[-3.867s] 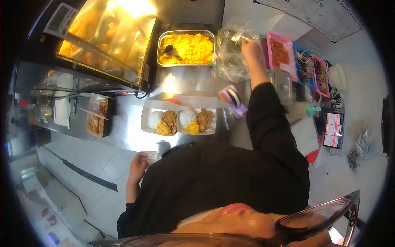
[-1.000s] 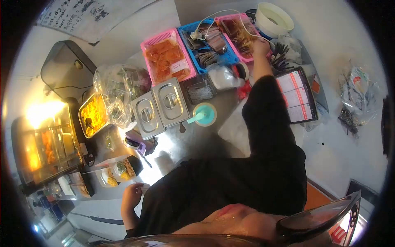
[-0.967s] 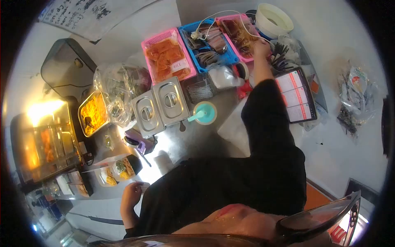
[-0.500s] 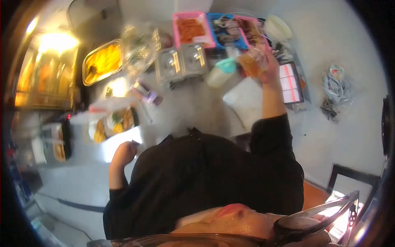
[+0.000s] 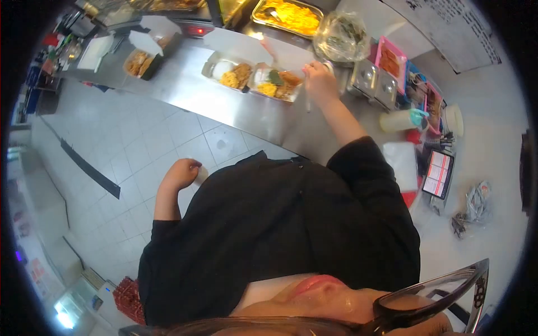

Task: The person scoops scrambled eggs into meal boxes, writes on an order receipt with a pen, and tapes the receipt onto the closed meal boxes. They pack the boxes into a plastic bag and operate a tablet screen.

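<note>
My right hand point(image 5: 320, 82) is over the right end of the right meal box point(image 5: 276, 99), its fingers curled together; what they pinch is hidden. An orange-brown packet point(image 5: 290, 78) lies in that box beside my fingertips, with yellow egg point(image 5: 267, 89), a dark green piece and brown meat. Touching it on the left, another open box point(image 5: 210, 69) holds white rice, egg point(image 5: 230, 79) and meat point(image 5: 242, 74). My left hand point(image 5: 182, 172) hangs away from the counter, above the floor, fingers closed around a pale slip of paper point(image 5: 202, 175), mostly hidden.
Farther left stands another food box point(image 5: 150, 70). A tray of egg point(image 5: 290, 15) and a clear bag of greens point(image 5: 341, 38) are at the back. Lidded metal containers point(image 5: 365, 77), a pink basket point(image 5: 400, 47), a turquoise-topped bottle point(image 5: 399, 120) and a tablet point(image 5: 438, 174) sit rightward.
The view has swung left. My right hand has brought an orange packet from the pink basket to the right meal box, where orange-brown now shows. My left hand remains low.
</note>
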Motion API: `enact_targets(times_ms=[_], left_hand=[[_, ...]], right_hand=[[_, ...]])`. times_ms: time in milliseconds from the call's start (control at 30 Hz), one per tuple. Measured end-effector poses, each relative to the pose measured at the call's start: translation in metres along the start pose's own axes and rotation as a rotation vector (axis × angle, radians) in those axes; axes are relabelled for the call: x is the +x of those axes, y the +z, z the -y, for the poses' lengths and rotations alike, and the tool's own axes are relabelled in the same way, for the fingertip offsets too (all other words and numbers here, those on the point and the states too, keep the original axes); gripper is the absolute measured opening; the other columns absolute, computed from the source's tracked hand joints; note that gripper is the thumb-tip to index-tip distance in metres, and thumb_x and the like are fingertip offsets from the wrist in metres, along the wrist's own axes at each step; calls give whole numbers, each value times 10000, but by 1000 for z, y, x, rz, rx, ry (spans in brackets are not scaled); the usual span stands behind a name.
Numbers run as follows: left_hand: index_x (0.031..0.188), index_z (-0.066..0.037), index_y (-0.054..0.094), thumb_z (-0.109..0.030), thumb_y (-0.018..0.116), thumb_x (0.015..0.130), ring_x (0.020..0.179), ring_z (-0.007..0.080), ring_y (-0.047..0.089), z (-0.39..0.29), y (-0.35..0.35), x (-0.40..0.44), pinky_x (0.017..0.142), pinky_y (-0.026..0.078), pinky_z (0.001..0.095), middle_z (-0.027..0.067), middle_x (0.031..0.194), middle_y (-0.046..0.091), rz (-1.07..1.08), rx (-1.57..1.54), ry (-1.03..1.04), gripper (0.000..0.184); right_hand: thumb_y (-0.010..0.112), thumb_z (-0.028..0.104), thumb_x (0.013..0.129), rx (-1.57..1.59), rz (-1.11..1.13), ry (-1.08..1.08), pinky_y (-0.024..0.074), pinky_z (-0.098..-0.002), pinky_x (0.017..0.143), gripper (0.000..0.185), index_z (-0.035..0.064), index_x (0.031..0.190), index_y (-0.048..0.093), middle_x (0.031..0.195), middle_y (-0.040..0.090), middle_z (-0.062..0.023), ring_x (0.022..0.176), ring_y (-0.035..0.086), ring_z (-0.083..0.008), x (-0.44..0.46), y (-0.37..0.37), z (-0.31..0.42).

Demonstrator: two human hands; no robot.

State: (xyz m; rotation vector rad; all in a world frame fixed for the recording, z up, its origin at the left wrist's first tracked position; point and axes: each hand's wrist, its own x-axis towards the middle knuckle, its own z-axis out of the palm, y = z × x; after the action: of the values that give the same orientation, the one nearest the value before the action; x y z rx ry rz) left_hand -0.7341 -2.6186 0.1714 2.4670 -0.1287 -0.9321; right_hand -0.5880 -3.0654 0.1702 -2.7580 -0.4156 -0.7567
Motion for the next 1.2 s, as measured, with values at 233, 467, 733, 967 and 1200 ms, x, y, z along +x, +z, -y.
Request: enact_targets(times_ms=[233,467,733,967,1200], left_hand=[[1072,-25,697,-126,524,845,955,339,662,62,19,-39,859,520,403,201,1023,691,-28,-139,-112,302],[1063,-24,700,-112,524,839,949,340,664,79,31,-54,862,522,405,204,1014,692,-67,-187,-111,299],[1053,-17,702,-114,528,829,963,353,660,79,36,-62,868,521,403,205,1012,692,-97,-272,-144,299],[1059,-44,708,-126,538,830,948,345,666,102,57,-66,863,524,396,205,999,695,-124,-284,-169,297],[1064,-46,708,-124,538,836,959,336,666,106,65,-71,860,525,399,202,999,696,-105,-299,-178,295]], right_hand=[[600,181,899,-27,4,-8,507,-398,710,241,41,1077,683,962,606,-115,784,640,-309,28,17,21],[555,164,935,119,15,64,517,-429,723,238,34,1104,662,1005,622,-134,843,643,-336,21,40,16],[529,196,954,146,113,167,511,-453,735,205,36,985,655,937,642,-188,877,630,-378,14,64,10],[490,252,966,147,215,297,477,-486,754,268,30,946,639,921,650,-225,889,617,-412,12,72,16],[463,244,973,181,252,406,494,-449,686,283,12,933,621,873,664,-219,790,645,-380,21,74,4]])
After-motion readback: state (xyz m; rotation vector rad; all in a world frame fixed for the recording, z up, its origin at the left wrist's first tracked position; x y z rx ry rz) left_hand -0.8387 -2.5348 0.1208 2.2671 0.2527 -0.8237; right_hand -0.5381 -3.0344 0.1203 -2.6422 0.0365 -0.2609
